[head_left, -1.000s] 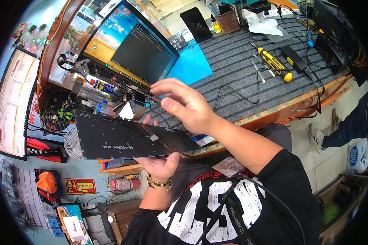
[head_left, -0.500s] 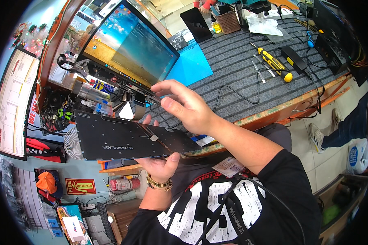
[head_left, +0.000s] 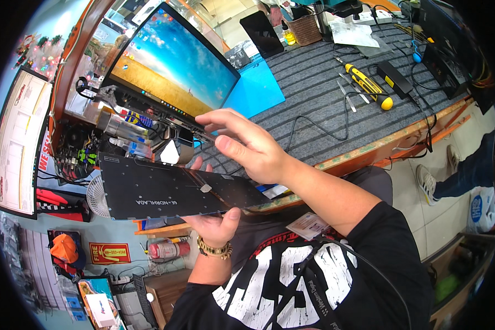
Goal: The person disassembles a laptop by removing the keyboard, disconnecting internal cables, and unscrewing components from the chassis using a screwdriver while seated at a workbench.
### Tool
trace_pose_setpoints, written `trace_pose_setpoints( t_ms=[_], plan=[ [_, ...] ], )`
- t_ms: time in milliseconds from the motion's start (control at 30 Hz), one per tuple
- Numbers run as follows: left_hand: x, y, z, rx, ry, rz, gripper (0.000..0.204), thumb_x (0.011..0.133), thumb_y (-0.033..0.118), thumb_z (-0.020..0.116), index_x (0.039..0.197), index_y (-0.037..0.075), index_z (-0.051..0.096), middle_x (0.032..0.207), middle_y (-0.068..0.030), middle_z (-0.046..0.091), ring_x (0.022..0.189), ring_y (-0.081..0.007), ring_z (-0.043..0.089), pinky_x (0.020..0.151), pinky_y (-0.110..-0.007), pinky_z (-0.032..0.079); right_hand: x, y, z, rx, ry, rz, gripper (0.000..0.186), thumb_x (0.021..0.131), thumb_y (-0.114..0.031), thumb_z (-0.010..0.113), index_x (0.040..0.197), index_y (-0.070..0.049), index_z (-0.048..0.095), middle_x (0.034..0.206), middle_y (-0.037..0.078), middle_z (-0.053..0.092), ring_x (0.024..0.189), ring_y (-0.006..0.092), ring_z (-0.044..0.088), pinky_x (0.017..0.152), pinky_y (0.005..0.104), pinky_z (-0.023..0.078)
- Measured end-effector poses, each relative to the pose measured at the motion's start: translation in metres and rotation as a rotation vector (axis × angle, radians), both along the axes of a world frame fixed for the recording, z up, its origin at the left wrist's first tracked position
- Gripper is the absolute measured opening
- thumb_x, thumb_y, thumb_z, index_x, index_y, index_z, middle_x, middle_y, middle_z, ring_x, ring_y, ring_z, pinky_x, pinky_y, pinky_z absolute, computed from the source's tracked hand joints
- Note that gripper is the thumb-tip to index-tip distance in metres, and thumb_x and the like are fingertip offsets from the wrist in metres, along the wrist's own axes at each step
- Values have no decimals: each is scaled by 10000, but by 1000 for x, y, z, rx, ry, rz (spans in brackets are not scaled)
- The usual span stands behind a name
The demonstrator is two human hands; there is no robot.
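Observation:
My left hand (head_left: 220,230) holds a long black metal plate (head_left: 137,181) from beneath, its thumb at the near edge and fingertips showing beyond the far edge. Above it an opened-up laptop has its screen (head_left: 170,63) lit with a sky-and-field wallpaper. My right hand (head_left: 250,146) reaches to the laptop's lower edge, fingers spread and slightly bent; what lies under the fingertips is partly hidden. A blue mat (head_left: 256,91) lies beside the screen. Loose cables cross the grey ribbed bench mat (head_left: 308,93).
On the bench are a yellow screwdriver (head_left: 368,82), tweezers (head_left: 346,96), a black adapter (head_left: 393,80), a phone (head_left: 261,33) and a basket (head_left: 305,30). At right stands another person's leg (head_left: 456,176). A monitor (head_left: 16,140) is at left, a red extinguisher (head_left: 166,250) below.
The dark window on the screen has faded to the wallpaper. My right fingers and the screen's lower edge have shifted slightly left. The plate sits a little lower in view.

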State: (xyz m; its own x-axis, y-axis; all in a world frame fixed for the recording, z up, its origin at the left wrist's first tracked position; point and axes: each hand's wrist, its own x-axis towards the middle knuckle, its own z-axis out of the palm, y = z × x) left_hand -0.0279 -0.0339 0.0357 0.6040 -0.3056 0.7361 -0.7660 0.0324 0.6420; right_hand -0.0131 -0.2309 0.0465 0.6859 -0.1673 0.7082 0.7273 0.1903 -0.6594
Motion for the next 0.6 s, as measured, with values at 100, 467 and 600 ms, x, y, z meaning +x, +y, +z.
trace_pose_setpoints(
  t_ms=[100, 467, 600],
  plan=[
    [-2, -2, -1, -50, 34, -22, 1255, 866, 430, 947, 1753, 24, 157, 1739, -224, 314, 1596, -487, 411, 1279, -664, 416, -1, -3, 0, -58, 18, 13, 492, 1197, -361, 546, 1506, 11, 639, 1504, 186, 637, 1426, 305, 591, 1204, 429, 454],
    [-8, 3, 3, 46, 130, -8, 1314, 882, 526, 925, 1762, -34, 125, 1746, -240, 311, 1636, -447, 351, 1320, -678, 349, 2, -4, -7, 26, 36, 128, 495, 1175, -345, 605, 1530, 2, 612, 1528, 181, 596, 1463, 305, 564, 1236, 434, 427],
    [-12, 3, 6, 78, 180, 3, 1339, 883, 597, 910, 1764, -27, 118, 1736, -252, 317, 1641, -431, 334, 1328, -682, 333, 7, -5, -11, 5, 5, 181, 485, 1176, -352, 607, 1526, -17, 622, 1564, 193, 550, 1474, 326, 546, 1228, 438, 431]
  ],
)
